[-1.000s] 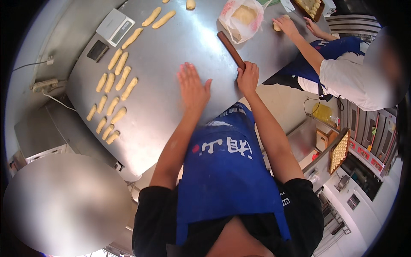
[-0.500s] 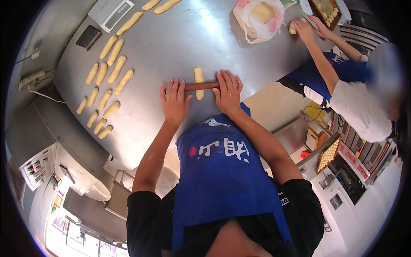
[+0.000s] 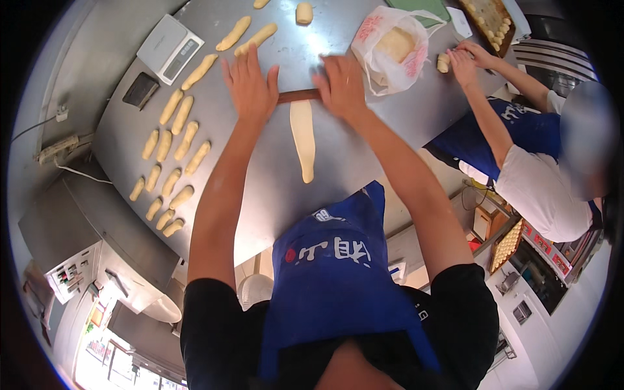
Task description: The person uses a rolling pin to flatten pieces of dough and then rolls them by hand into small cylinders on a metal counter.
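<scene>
A flattened, elongated strip of pale dough (image 3: 303, 144) lies on the steel table, its far end under a wooden rolling pin (image 3: 298, 95). My left hand (image 3: 252, 91) rests over the pin's left end with fingers spread and stretched forward. My right hand (image 3: 341, 87), slightly blurred, lies over its right end, fingers also extended. Short dough logs (image 3: 187, 140) lie in rows on the left, more (image 3: 229, 34) along the back, and a short piece (image 3: 304, 13) stands beyond the pin.
The steel table (image 3: 231, 162) carries a scale (image 3: 170, 49), a dark block (image 3: 140, 90), a plastic bag of dough (image 3: 387, 68) and a tray of dough balls (image 3: 491, 23). At right, a co-worker's hands (image 3: 465, 64) handle dough beside my bag-side edge.
Both hands came onto the pin, which the right one held alone at first, then moved forward with it. The dough under it has become longer and flatter.
</scene>
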### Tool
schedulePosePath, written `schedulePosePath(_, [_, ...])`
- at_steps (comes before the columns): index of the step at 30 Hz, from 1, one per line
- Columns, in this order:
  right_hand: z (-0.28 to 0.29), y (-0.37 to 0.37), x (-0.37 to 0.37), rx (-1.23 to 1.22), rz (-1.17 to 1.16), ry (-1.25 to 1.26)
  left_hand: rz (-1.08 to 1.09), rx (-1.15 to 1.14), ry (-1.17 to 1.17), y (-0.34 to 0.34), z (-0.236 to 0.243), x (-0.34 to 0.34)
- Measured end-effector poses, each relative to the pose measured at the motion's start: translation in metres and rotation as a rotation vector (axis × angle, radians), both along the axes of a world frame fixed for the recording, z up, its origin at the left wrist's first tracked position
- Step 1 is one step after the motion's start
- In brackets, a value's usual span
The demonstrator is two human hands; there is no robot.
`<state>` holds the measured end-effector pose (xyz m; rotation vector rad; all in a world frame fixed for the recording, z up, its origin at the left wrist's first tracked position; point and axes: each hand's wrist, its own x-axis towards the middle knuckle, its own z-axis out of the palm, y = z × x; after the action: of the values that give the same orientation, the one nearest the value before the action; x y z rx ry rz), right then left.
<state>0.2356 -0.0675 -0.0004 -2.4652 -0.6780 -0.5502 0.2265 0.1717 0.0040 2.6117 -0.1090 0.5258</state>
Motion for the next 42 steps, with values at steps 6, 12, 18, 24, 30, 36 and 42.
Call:
schedulePosePath(6, [0.003, -0.007, -0.049, -0.135, -0.004, 0.177, -0.281, 0.157, 0.000, 0.020, -0.016, -0.049])
schedulePosePath(12, [0.005, -0.018, -0.186, -0.199, -0.017, 0.158, -0.169, 0.017, 0.113, -0.001, -0.019, -0.203])
schedulePosePath(18, [0.004, -0.026, -0.151, -0.090, -0.051, 0.212, -0.029, 0.059, 0.434, -0.010, 0.013, -0.168])
schedulePosePath(24, [-0.012, 0.025, -0.129, -0.263, -0.105, 0.264, 0.129, 0.263, 0.123, 0.008, -0.034, -0.155])
schedulePosePath(30, [0.012, -0.021, -0.307, -0.323, -0.082, 0.470, -0.014, 0.146, 0.414, -0.037, -0.010, -0.334])
schedulePosePath(36, [0.011, -0.056, -0.340, -0.253, 0.128, 0.486, -0.196, -0.018, 0.306, -0.014, -0.021, -0.402])
schedulePosePath(42, [0.013, -0.114, -0.269, -0.035, -0.405, 0.522, 0.153, -0.354, 0.166, -0.003, -0.018, -0.362])
